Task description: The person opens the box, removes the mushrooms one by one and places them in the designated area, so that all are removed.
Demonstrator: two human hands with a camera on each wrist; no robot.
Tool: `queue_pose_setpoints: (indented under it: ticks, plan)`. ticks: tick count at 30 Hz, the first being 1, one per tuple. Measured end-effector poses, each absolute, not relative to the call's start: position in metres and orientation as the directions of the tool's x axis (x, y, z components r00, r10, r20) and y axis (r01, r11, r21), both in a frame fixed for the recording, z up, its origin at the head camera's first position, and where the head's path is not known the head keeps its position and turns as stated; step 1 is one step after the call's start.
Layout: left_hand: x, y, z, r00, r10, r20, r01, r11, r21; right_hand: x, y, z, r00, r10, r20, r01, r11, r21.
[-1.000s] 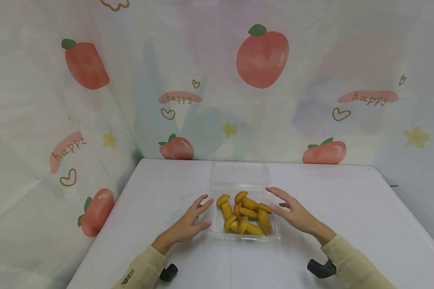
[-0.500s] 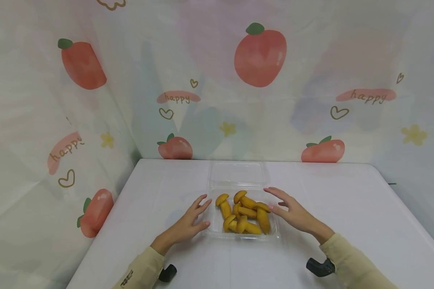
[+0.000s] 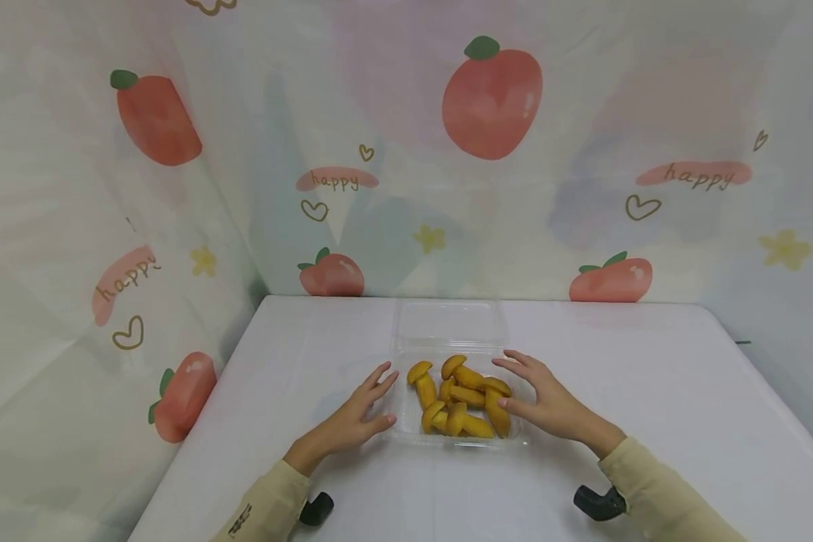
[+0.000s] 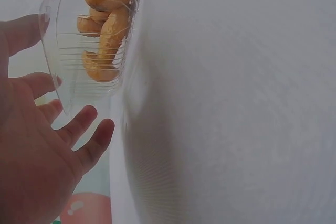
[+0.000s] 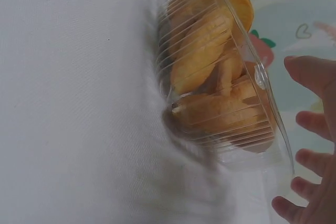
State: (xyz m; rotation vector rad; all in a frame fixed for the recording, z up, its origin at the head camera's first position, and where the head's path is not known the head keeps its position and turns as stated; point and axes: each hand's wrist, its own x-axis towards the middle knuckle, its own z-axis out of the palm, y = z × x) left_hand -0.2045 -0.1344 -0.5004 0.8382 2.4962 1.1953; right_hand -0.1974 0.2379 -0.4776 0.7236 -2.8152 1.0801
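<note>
A clear plastic clamshell box (image 3: 461, 443) stands on the table with its lid (image 3: 450, 324) folded open towards the wall. Several yellow-brown mushrooms (image 3: 467, 397) lie inside, heaped at different angles. At the box's left side is my left hand (image 3: 348, 421), fingers spread and nothing held. Its thumb and fingertips are close to the rim (image 4: 50, 61) in the left wrist view; contact is hard to tell. My right hand (image 3: 555, 403) hovers at the right side, fingers spread, holding nothing. Its thumb overlaps the rightmost mushroom in the head view, but appears apart from the rim in the right wrist view.
A white cloth covers the table (image 3: 433, 497). Behind and to the left hang pale curtains (image 3: 393, 98) printed with red fruit, hearts and yellow flowers. Black curved pieces (image 3: 599, 503) are at both sleeve cuffs.
My right hand has shifted slightly, its thumb now further over the box's right side and its fingers rearranged. The left hand, box and mushrooms stay put.
</note>
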Motion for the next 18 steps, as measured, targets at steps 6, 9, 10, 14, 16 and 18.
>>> queue_pose_setpoints:
  ticks: [6,9,10,14,16,18]
  plan:
    - [-0.2049,-0.1335,-0.4995,-0.803,0.595,0.033,0.396,0.492,0.775,-0.1994,0.2384,-0.4790,-0.889,-0.414,0.195,-0.439,0.655,-0.615]
    - [-0.2053,-0.1331,-0.4995,-0.803,0.595,0.034,0.396,0.489,0.777,-0.2008,0.2395,-0.4788,-0.888,-0.421,0.185,-0.440,0.660,-0.610]
    - [-0.2055,-0.1331,-0.4996,-0.802,0.596,0.036,0.396,0.487,0.778,-0.2015,0.2395,-0.4788,-0.887,-0.424,0.182,-0.440,0.659,-0.610]
    - [-0.2063,-0.1338,-0.5012,-0.797,0.603,0.037,0.405,0.487,0.774,-0.2048,0.2384,-0.4789,-0.879,-0.444,0.173,-0.449,0.649,-0.614]
    - [-0.2062,-0.1344,-0.5017,-0.795,0.605,0.036,0.406,0.486,0.774,-0.2058,0.2373,-0.4784,-0.876,-0.455,0.163,-0.450,0.646,-0.617]
    - [-0.2061,-0.1349,-0.5024,-0.794,0.607,0.036,0.405,0.484,0.775,-0.2062,0.2368,-0.4778,-0.872,-0.466,0.148,-0.450,0.646,-0.617]
